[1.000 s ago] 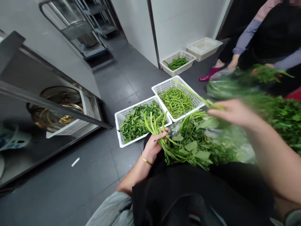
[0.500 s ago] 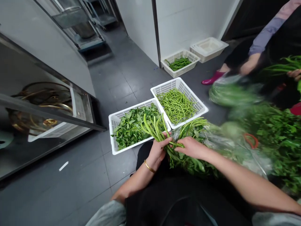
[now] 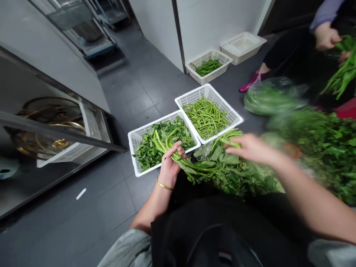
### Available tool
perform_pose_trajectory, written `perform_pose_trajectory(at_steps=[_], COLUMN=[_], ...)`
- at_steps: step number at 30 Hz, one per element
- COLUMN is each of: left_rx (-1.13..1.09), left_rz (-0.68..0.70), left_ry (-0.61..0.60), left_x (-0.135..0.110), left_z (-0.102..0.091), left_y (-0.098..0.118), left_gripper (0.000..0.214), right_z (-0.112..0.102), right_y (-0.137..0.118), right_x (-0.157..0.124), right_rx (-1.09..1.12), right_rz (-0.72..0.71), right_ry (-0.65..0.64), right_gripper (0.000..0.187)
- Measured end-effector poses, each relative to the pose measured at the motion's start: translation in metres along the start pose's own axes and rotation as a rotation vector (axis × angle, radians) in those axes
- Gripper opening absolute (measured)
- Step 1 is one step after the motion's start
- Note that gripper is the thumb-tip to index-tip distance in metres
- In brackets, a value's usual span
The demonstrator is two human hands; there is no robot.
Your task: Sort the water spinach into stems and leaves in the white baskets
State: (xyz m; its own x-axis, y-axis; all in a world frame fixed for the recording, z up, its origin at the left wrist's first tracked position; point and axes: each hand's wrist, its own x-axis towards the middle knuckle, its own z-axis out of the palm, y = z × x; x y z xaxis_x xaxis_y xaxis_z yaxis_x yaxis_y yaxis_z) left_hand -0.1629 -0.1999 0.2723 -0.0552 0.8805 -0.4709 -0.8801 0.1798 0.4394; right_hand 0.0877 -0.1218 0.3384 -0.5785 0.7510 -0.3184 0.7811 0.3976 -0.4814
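My left hand (image 3: 170,165) is closed around a bunch of leafy green stems (image 3: 194,166). The pale stem ends stick up past my fingers, and the leaves trail to the right over my lap. Off to the right, my right hand (image 3: 246,148), smeared by motion, pinches a short piece of green stem (image 3: 232,144). Beneath it spreads a heap of leafy greens (image 3: 236,174). Just beyond my left hand stands a white basket (image 3: 132,152) filled with picked leaves (image 3: 150,146). Touching it, a second white basket (image 3: 236,115) holds cut thin green stems (image 3: 207,116).
Farther back, a basket of green peppers or beans (image 3: 207,67) and a pale tub (image 3: 243,46) stand by the wall. Bagged greens (image 3: 271,96) and loose herbs (image 3: 328,148) cover the right. A co-worker's hand (image 3: 326,37) holds greens. A steel shelf (image 3: 97,155) stands left.
My right hand has parted from the bunch and moved right and up with a stem piece. My left hand has shifted left with the bunch. The co-worker's hand has risen from the bag to the greens.
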Motion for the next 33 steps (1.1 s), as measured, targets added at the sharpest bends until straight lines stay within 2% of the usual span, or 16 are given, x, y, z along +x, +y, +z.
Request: perform_pose_trajectory(at_steps=[2, 4, 5, 7, 10, 12, 14, 16, 19, 21, 23, 25, 28, 30, 32, 33], left_rx=[-0.011, 0.013, 0.042, 0.123, 0.204, 0.192, 0.153, 0.119, 0.143, 0.227, 0.323, 0.378, 0.334, 0.276, 0.236, 0.223], left_rz=[-0.011, -0.002, 0.005, -0.017, -0.114, -0.139, -0.119, -0.092, -0.087, -0.111, -0.142, -0.177, -0.193, -0.158, -0.116, -0.101], left_ry=[-0.036, -0.067, -0.085, -0.128, -0.176, -0.169, -0.143, -0.124, -0.123, -0.119, -0.130, -0.167, -0.214, -0.216, -0.219, -0.222], left_x=[-0.006, -0.013, -0.017, -0.025, -0.037, -0.042, -0.046, -0.048, -0.051, -0.054, -0.058, -0.062, -0.064, -0.063, -0.060, -0.059], left_z=[0.009, 0.016, 0.018, 0.020, 0.022, 0.027, 0.036, 0.047, 0.055, 0.055, 0.051, 0.047, 0.046, 0.047, 0.049, 0.049], left_y=[-0.003, -0.010, -0.014, -0.022, -0.033, -0.040, -0.047, -0.051, -0.051, -0.049, -0.047, -0.048, -0.053, -0.057, -0.061, -0.064], left_gripper=[0.009, 0.007, 0.006, 0.003, 0.004, 0.007, 0.011, 0.016, 0.014, 0.009, 0.007, 0.009, 0.010, 0.010, 0.008, 0.007], right_z=[0.038, 0.065, 0.070, 0.062, 0.026, 0.015, 0.028, 0.056, 0.088, 0.085, 0.069, 0.051, 0.036, 0.036, 0.041, 0.046], right_y=[-0.012, -0.019, -0.018, -0.010, 0.005, 0.005, -0.004, -0.018, -0.027, -0.020, -0.006, 0.009, 0.020, 0.015, -0.001, -0.011], right_x=[-0.025, -0.037, -0.041, -0.053, -0.086, -0.110, -0.124, -0.124, -0.115, -0.116, -0.123, -0.130, -0.136, -0.139, -0.142, -0.142], right_rx=[0.030, -0.052, -0.082, -0.088, 0.003, 0.062, 0.063, -0.033, -0.174, -0.135, -0.070, -0.043, -0.064, -0.046, 0.007, 0.030], right_rz=[-0.099, -0.144, -0.146, -0.122, -0.029, -0.002, -0.033, -0.026, 0.065, 0.034, 0.003, 0.043, 0.112, 0.115, 0.087, 0.056], right_ry=[-0.094, -0.086, -0.060, 0.018, 0.229, 0.279, 0.175, 0.066, 0.126, 0.189, 0.287, 0.392, 0.457, 0.540, 0.642, 0.650], right_gripper=[0.032, 0.023, 0.019, 0.020, 0.027, 0.029, 0.029, 0.027, 0.022, 0.022, 0.027, 0.032, 0.033, 0.030, 0.027, 0.028])
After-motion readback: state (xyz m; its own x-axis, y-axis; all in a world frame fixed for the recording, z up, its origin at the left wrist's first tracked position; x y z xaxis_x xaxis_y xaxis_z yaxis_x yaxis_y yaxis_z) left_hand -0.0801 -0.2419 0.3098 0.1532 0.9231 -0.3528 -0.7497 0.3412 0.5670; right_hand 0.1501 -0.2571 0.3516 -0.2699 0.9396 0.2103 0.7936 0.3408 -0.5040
